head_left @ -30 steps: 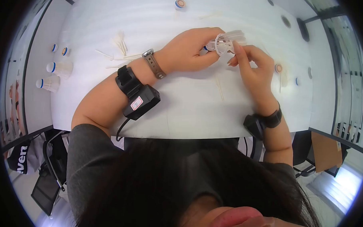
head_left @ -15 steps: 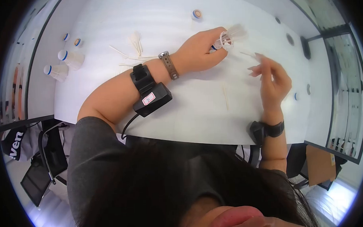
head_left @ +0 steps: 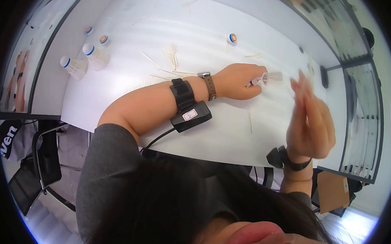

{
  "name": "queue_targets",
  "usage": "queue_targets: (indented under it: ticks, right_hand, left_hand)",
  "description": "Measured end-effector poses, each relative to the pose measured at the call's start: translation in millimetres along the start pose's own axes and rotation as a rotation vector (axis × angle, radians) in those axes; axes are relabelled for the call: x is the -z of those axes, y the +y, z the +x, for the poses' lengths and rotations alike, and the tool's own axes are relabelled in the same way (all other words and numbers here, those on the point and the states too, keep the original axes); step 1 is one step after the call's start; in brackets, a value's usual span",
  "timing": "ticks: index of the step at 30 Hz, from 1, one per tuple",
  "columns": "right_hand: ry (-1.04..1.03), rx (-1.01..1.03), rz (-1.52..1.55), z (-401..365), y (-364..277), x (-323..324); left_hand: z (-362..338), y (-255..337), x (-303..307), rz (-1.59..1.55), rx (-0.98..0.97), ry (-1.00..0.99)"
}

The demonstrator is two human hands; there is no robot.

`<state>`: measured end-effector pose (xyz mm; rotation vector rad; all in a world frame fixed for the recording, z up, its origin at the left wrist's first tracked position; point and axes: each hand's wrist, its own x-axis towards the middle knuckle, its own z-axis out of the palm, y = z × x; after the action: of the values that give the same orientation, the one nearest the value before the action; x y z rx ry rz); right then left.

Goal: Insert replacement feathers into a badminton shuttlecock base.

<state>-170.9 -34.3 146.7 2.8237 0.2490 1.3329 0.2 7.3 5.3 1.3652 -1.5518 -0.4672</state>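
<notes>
My left hand [head_left: 241, 81] is closed around a shuttlecock [head_left: 263, 78] on its side, its skirt pointing right and looking sparse. The cork end is mostly hidden in my fingers. Raised to the right of it, apart from the shuttlecock, is my right hand [head_left: 310, 126]. Its fingers are pressed together and smeared by motion; a pale streak by the fingertips is too blurred to name. A thin feather shaft [head_left: 250, 120] lies on the table below my left hand. Loose feathers [head_left: 171, 58] and bare shafts [head_left: 159, 76] lie beyond my left forearm.
Two upright shuttlecocks [head_left: 75, 68] stand at the left, with a blue-banded cork base [head_left: 104, 39] near them. Another cork-ended piece [head_left: 231, 38] sits at the back of the white table [head_left: 213, 130]. Low partitions [head_left: 354, 116] edge the sides. A cabled black box [head_left: 191, 116] is strapped to my left forearm.
The view has shifted, so the table items appear further right and lower. My right hand, earlier near the shuttlecock with a thin pale shaft at its fingertips, has lifted toward the camera. My left hand keeps its hold.
</notes>
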Motion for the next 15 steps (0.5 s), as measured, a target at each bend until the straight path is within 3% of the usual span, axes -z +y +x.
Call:
queue_targets:
  ticks: [2,3,5,7,10,11,13,15]
  right_hand:
    - [-0.003,0.105,-0.015,27,2,-19]
    - [0.018,0.162,-0.004,40,7,-35]
    - [-0.105,0.122,0.048,54,15,-72]
    - [-0.478,-0.040,0.012,58,12,-94]
    - [-0.795,-0.081,0.004,40,25,-96]
    - [-0.691,-0.044,0.068,34,27,-92]
    - [-0.694,-0.099,0.174,27,34,-71]
    - [-0.648,-0.225,0.266,15,32,-53]
  left_hand:
    - [0,-5,-6,0.040,-0.056,0.002]
    - [2,-22,-17,0.038,-0.193,0.074]
    - [5,-33,-25,0.044,-0.204,0.115]
    - [6,-37,-24,0.097,-0.247,0.087]
    - [7,-37,-21,0.194,-0.379,0.163]
    - [6,-35,-22,0.193,-0.404,0.214]
    - [5,-32,-22,0.121,-0.415,0.266]
    - [-1,-22,-16,0.107,-0.325,0.168]
